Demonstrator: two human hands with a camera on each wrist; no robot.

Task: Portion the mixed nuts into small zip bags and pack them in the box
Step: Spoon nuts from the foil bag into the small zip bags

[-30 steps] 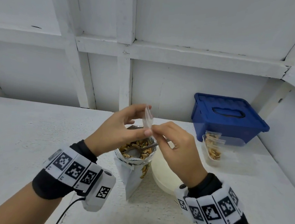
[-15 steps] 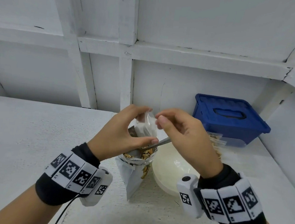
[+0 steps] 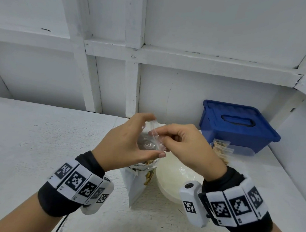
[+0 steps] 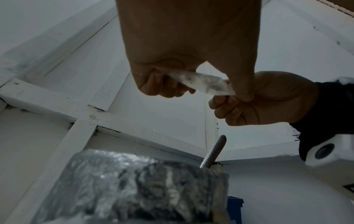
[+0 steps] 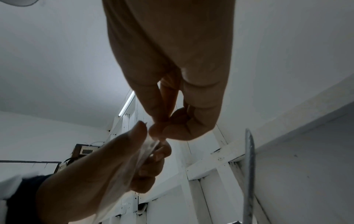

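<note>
A small clear zip bag (image 3: 149,139) hangs in the air between both hands, above the foil nut pouch (image 3: 140,177). My left hand (image 3: 128,141) curls round the bag's left side, thumb underneath. My right hand (image 3: 181,145) pinches the bag's right edge. From the left wrist the zip bag (image 4: 203,83) shows stretched between the left hand (image 4: 172,72) and the right hand (image 4: 258,98). A metal spoon handle (image 4: 214,151) sticks out of the pouch (image 4: 143,186). The clear box (image 3: 237,151) at right holds filled bags (image 3: 221,148). No nuts show in the held bag.
A cream bowl (image 3: 174,179) sits right of the pouch, under my right wrist. A blue lid (image 3: 237,124) lies on the clear box against the back wall. The white tabletop (image 3: 36,143) stretches left; a white framed wall stands behind.
Both hands have risen a little and turned the zip bag from edge-on to spread out between them. The right hand has shifted its pinch along the bag's rim.
</note>
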